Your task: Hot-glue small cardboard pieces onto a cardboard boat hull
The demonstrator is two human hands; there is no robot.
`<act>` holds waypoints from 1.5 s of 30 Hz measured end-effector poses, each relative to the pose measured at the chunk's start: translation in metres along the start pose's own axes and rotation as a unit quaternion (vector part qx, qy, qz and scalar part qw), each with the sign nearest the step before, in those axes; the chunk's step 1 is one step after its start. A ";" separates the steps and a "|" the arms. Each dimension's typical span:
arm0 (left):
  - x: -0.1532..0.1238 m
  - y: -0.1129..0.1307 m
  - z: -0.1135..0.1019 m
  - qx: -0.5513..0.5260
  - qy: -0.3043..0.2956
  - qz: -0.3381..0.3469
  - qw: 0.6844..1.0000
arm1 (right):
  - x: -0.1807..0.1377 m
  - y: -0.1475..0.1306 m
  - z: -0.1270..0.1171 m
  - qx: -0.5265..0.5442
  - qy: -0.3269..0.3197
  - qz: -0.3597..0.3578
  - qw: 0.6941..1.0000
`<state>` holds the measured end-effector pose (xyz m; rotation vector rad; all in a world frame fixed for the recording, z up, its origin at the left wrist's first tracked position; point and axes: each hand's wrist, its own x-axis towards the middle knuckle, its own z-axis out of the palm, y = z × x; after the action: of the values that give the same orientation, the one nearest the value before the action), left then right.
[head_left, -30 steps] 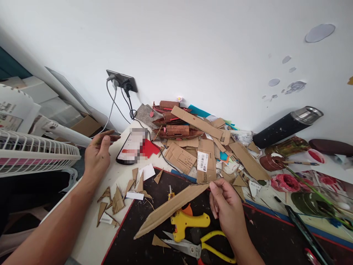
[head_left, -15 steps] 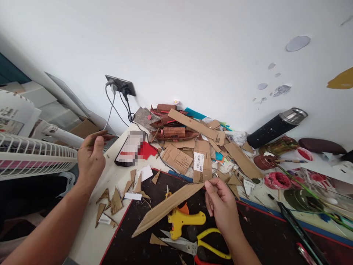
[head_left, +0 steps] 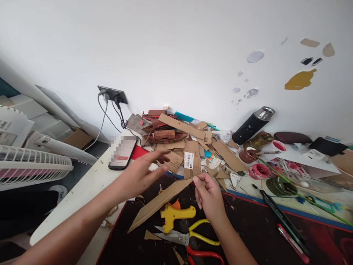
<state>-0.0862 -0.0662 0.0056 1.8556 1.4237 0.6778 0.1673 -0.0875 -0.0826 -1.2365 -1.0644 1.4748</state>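
Pinched at its upper right tip, a long pointed strip of cardboard [head_left: 161,202] is held by my right hand [head_left: 208,193]. The strip slants down to the left, above the dark mat. My left hand [head_left: 146,175] hovers in the air over the strip's upper side, fingers apart, holding nothing. Beneath the strip lies a yellow glue gun [head_left: 178,213]. Closer to me are scissors [head_left: 179,237] with one yellow and one red handle, their blades pointing left.
Cardboard scraps [head_left: 230,156] and brown model boats [head_left: 165,136] pile up against the wall. A phone [head_left: 122,152] lies at the left, near a white fan [head_left: 35,156]. Paint jars [head_left: 259,171], a black flask [head_left: 252,125] and a dark green pen-like tool [head_left: 284,217] are on the right.
My left hand has moved right, from beside the phone to above the strip. My right hand keeps its pinch on the strip. The view has turned somewhat to the right.
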 end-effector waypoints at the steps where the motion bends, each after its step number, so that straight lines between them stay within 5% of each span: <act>1: 0.004 0.006 0.009 0.028 -0.040 0.022 0.999 | 0.000 -0.001 0.000 0.003 -0.001 0.000 1.000; 8: 0.025 0.030 0.045 0.186 -0.188 0.039 0.964 | 0.001 -0.012 -0.005 0.017 0.021 -0.030 0.999; 19: 0.040 0.025 0.042 0.055 -0.237 0.036 0.969 | 0.001 -0.015 -0.009 0.033 0.030 -0.043 0.998; 45: 0.043 0.028 0.042 0.003 -0.201 0.029 0.979 | -0.001 -0.024 -0.011 0.073 0.019 -0.046 0.996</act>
<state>-0.0259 -0.0381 0.0010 1.9119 1.1131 0.3000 0.1813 -0.0828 -0.0605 -1.0949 -0.9588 1.4278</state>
